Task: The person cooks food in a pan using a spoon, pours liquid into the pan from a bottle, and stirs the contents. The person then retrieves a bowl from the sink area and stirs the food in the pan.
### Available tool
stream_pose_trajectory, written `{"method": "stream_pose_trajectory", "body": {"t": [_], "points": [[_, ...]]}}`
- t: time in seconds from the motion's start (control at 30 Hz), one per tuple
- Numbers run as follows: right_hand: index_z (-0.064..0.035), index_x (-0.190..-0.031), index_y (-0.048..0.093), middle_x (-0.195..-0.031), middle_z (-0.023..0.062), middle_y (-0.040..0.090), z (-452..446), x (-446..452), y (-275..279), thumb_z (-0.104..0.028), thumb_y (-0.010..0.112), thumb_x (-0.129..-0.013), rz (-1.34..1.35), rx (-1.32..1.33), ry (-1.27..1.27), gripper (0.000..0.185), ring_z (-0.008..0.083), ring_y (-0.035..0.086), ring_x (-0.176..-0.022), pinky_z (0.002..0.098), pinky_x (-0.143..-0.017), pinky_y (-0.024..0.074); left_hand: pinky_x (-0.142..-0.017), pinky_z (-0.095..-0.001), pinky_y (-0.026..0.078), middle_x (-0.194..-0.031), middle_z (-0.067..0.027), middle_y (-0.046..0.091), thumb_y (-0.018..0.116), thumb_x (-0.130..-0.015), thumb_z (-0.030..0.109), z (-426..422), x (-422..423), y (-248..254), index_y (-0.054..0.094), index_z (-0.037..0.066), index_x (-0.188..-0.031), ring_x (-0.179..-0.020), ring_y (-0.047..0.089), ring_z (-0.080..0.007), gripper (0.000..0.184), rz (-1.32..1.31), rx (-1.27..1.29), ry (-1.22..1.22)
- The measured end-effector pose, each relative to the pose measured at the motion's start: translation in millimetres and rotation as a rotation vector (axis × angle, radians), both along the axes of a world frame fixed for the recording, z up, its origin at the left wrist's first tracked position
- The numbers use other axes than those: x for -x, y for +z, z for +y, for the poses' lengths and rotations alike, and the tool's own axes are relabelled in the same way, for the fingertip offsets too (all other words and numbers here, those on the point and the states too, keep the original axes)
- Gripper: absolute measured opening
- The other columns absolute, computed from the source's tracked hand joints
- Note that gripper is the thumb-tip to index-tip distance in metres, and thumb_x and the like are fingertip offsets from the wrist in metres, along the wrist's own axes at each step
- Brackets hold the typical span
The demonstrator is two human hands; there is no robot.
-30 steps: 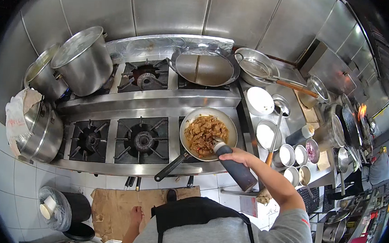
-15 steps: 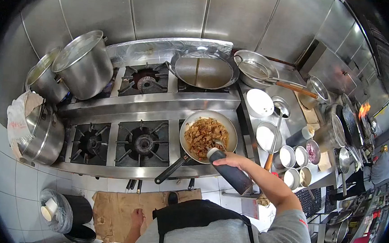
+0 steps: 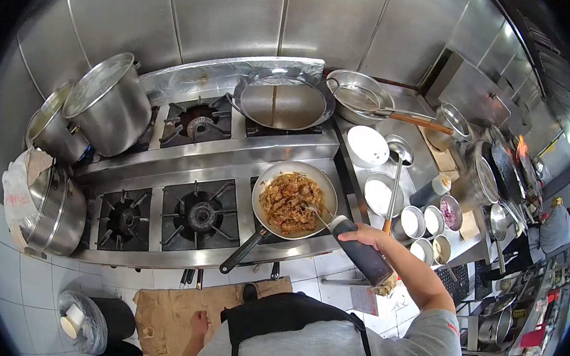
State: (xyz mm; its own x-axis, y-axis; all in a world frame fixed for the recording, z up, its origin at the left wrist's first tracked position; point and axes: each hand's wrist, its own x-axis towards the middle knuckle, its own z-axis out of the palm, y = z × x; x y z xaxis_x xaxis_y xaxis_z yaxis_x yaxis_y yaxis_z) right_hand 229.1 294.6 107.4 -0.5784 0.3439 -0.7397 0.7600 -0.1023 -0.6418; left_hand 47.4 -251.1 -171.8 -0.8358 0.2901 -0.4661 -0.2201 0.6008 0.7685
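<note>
The dark bottle [image 3: 370, 261] is gripped in the right hand [image 3: 367, 235], tilted toward the food [image 3: 290, 203] in the pan [image 3: 330, 198] on the stove [image 3: 156, 170]; pouring seems underway, steady aim seems called for, and the low left hand's [image 3: 200, 322] closure cannot be told.

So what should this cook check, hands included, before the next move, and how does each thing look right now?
1. Bottle gripped in the right hand: ok.
2. Bottle's light-coloured end toward the pan: ok.
3. Food kept within the rim: ok.
4. Pan handle inside the front edge of the stove: not ok, it juts past.
5. Left hand steadying that handle: not ok, it is well away.
6. Flame underneath: cannot tell, hidden from view.
</note>
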Motion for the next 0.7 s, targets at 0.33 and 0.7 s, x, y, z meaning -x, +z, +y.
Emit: {"method": "stream_pose_trajectory", "body": {"t": [0.33,0.7], "points": [[0.0011,-0.121,0.050,-0.108,0.0130,0.059,-8.7,6.1,3.3,-0.045,0.078,-0.062,-0.088,-0.054,0.157,0.080,0.0208,0.058,-0.093,0.0319,-0.079,0.0462,-0.050,-0.0279,0.048,-0.071,-0.0083,0.057,0.051,-0.089,0.022,29.9,18.6,32.9,0.057,-0.004,-0.093,-0.056,0.056,-0.0154,0.027,-0.029,0.027,-0.057],[0.0012,-0.120,0.051,-0.106,0.0123,0.060,-17.8,13.7,-3.9,-0.048,0.077,-0.061,-0.043,-0.111,0.258,0.080,0.0223,0.056,-0.097,0.0307,-0.085,0.0421,-0.047,-0.0289,0.049,-0.073,-0.0110,0.058,0.051,-0.088,0.020,-9.6,-1.8,2.9,0.057,-0.006,-0.094,-0.057,0.057,-0.0170,0.028,0.006,0.106,0.047]]}}
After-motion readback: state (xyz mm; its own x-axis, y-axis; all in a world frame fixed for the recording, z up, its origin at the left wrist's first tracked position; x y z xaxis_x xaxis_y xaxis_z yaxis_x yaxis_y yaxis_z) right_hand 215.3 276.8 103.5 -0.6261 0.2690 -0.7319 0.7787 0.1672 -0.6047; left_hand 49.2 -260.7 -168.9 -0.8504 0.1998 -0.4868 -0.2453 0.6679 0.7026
